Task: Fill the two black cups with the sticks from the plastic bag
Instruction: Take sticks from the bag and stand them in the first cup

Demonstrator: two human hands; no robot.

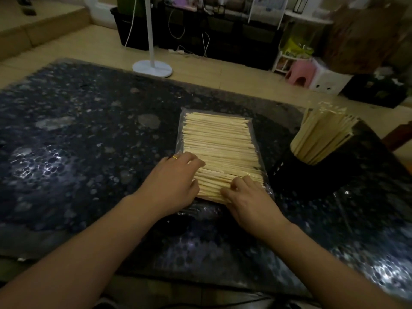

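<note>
A clear plastic bag (217, 134) full of pale wooden sticks lies flat on the dark speckled table (78, 134). My left hand (176, 181) rests on the bag's near left corner, fingers laid over the sticks. My right hand (247, 197) is at the near right edge, its fingertips curled onto the stick ends; whether it pinches any is unclear. To the right stands a black cup (312, 175) packed with upright sticks (323, 134) that lean to the right. I see only one black cup.
A single loose stick (344, 215) lies on the table right of my right hand. Beyond the table's far edge are a white lamp base (152, 68), a pink stool (299, 73) and dark shelving with cables.
</note>
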